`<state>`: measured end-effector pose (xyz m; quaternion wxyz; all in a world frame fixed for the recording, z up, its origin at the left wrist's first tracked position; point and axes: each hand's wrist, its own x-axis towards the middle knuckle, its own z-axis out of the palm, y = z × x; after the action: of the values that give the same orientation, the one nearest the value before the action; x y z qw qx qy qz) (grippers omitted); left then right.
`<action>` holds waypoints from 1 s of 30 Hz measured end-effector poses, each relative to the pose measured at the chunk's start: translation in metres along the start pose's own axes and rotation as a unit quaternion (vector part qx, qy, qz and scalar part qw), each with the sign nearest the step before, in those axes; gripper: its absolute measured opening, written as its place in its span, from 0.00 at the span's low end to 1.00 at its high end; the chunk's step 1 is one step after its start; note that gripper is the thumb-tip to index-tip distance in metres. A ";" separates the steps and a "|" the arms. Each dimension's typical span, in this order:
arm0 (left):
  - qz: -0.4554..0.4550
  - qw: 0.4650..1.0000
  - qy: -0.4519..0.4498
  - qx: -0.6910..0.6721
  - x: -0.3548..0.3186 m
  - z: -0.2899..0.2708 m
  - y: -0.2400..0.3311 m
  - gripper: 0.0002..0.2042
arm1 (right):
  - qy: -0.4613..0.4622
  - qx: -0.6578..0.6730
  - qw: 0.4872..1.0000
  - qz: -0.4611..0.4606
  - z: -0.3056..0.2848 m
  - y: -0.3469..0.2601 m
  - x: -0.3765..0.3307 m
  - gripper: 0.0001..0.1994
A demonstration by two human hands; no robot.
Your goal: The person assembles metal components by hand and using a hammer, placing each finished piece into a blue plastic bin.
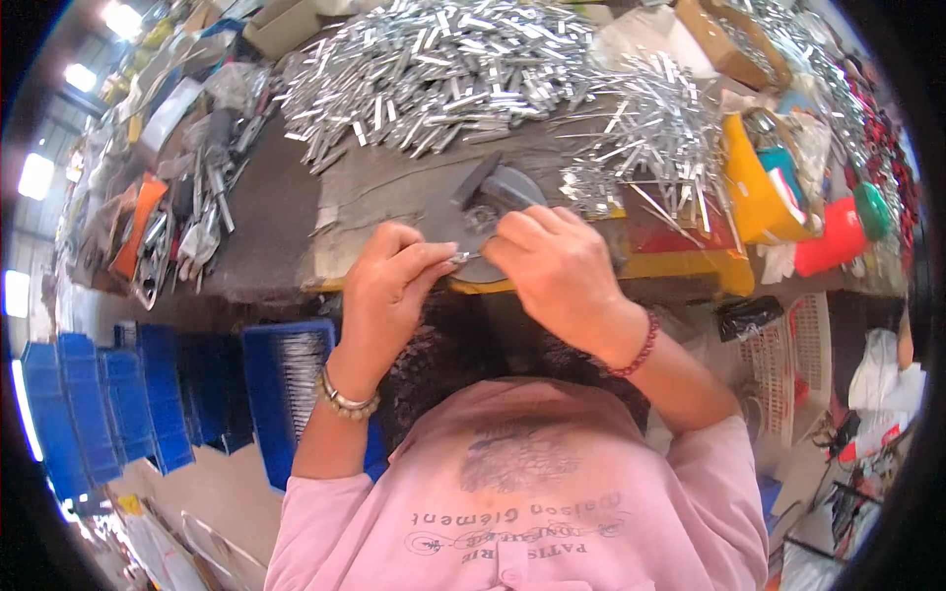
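My left hand (386,286) is closed in a pinch, thumb and forefinger holding a small silvery metal piece (462,258) above the table's near edge. Right beside that piece, my right hand (560,271) has its fingers pinched together. What those fingers hold is mostly hidden; a thin bright sliver shows between the two hands. Just beyond them a dark grey metal block (507,187) stands on a round grey base. Farther back lies a large heap of flat silvery metal strips (434,84). Thin silvery rods (665,133) are heaped at its right.
Hand tools (202,197) and an orange-handled item (138,227) lie at the left. To the right are a yellow container (759,187) and a red bottle with a green cap (833,236). Below the table edge stand blue bins (261,394) and a pale plastic basket (778,364).
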<state>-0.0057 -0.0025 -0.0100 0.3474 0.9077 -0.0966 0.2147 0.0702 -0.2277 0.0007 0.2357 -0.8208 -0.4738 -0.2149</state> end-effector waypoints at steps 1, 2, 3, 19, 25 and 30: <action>0.008 1.000 -0.001 -0.009 -0.001 0.000 0.000 0.10 | 0.008 0.007 1.000 0.005 0.002 -0.003 -0.001 0.03; 0.002 1.000 0.001 -0.001 -0.002 0.000 0.000 0.10 | 0.015 0.014 1.000 0.011 0.001 -0.004 -0.003 0.03; -0.006 1.000 0.003 0.008 -0.004 -0.001 -0.002 0.09 | 0.015 0.004 1.000 0.015 0.000 -0.005 -0.006 0.03; -0.002 1.000 0.018 0.004 -0.003 0.007 0.001 0.11 | -0.019 0.031 0.986 0.165 -0.055 0.079 -0.044 0.06; 0.011 1.000 -0.005 0.011 0.005 0.010 0.002 0.10 | -0.119 -0.102 0.987 0.024 -0.056 0.092 -0.034 0.04; -0.026 0.999 0.000 0.026 -0.011 -0.005 0.007 0.09 | -0.136 -0.081 0.986 -0.049 -0.041 0.083 -0.015 0.02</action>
<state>-0.0197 -0.0044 -0.0077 0.3288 0.9188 -0.0670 0.2080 0.1312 -0.2984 0.0091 0.0908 -0.8348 -0.5218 -0.1505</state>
